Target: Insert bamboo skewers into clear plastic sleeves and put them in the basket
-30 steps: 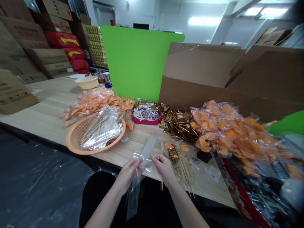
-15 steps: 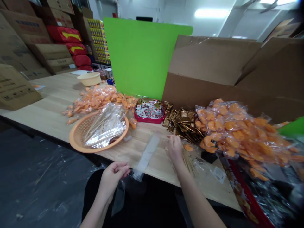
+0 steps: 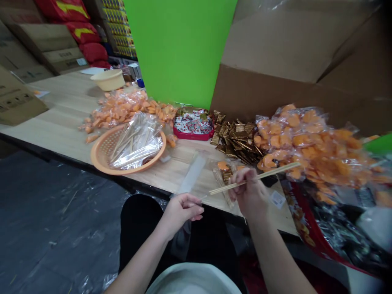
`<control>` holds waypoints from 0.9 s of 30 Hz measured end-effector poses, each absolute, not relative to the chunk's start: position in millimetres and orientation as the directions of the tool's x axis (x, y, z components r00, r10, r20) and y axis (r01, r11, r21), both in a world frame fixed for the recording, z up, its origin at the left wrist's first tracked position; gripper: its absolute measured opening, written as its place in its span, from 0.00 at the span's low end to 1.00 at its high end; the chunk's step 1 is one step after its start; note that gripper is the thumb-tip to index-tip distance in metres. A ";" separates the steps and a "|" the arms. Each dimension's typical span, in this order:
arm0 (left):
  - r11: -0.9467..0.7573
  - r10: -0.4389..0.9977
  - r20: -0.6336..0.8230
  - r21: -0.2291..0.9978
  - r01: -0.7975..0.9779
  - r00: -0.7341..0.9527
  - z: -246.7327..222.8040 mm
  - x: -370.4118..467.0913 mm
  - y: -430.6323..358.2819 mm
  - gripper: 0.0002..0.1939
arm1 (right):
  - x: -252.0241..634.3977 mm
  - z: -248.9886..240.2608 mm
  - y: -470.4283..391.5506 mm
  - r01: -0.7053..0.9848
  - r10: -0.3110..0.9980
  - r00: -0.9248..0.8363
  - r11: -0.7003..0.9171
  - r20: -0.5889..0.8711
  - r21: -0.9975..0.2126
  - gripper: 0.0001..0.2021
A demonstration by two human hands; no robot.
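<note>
My right hand (image 3: pixel 251 195) is closed around a few thin wooden sticks (image 3: pixel 278 169), held slanting above the table with their left ends pointing towards my left hand. My left hand (image 3: pixel 185 209) pinches a clear plastic bag (image 3: pixel 181 243), which hangs below the fingers over my lap and is hard to see. Between the hands and the red tray, clear flat plastic bags (image 3: pixel 195 173) lie on the table. Beneath my right hand are more wooden sticks (image 3: pixel 221 181), partly hidden, beside a small orange packed piece (image 3: pixel 223 165).
An orange basket (image 3: pixel 99 165) holds bagged sticks. Behind are a red tray (image 3: pixel 193 136) of sachets, brown-gold packets (image 3: pixel 237 139) and a heap of bagged orange pieces (image 3: pixel 301 134). A green board (image 3: pixel 180 53) and cardboard (image 3: pixel 263 87) stand at the back. A pale bowl (image 3: pixel 192 271) sits at my lap.
My right hand has lifted sticks from the table and come nearer. My left hand has moved right towards them. The view has tilted down, bringing the pale bowl into sight.
</note>
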State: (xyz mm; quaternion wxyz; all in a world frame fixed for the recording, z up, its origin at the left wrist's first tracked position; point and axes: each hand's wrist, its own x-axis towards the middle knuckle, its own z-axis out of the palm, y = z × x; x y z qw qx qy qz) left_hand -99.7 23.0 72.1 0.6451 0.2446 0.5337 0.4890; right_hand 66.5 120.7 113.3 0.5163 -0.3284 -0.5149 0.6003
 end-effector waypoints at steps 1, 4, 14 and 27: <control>0.427 0.886 -0.463 0.828 -0.364 -0.012 74.8 -96.9 22.3 0.16 | 64.2 118.1 118.2 -0.264 0.939 -0.316 0.052 0.137 -0.963 0.19; 0.475 0.875 -0.474 0.806 -0.353 0.096 82.6 -91.8 19.9 0.17 | 57.9 116.5 111.7 -0.107 0.894 -0.438 0.058 0.100 -0.993 0.19; 0.511 0.843 -0.403 0.805 -0.301 0.356 109.5 -102.7 21.1 0.15 | 54.0 105.0 95.8 0.143 0.775 -0.632 0.100 -0.013 -0.985 0.16; 0.377 0.922 -0.304 0.847 -0.374 0.240 103.5 -93.1 25.4 0.16 | 65.4 111.0 79.3 0.177 0.833 -0.531 0.291 0.158 -0.940 0.27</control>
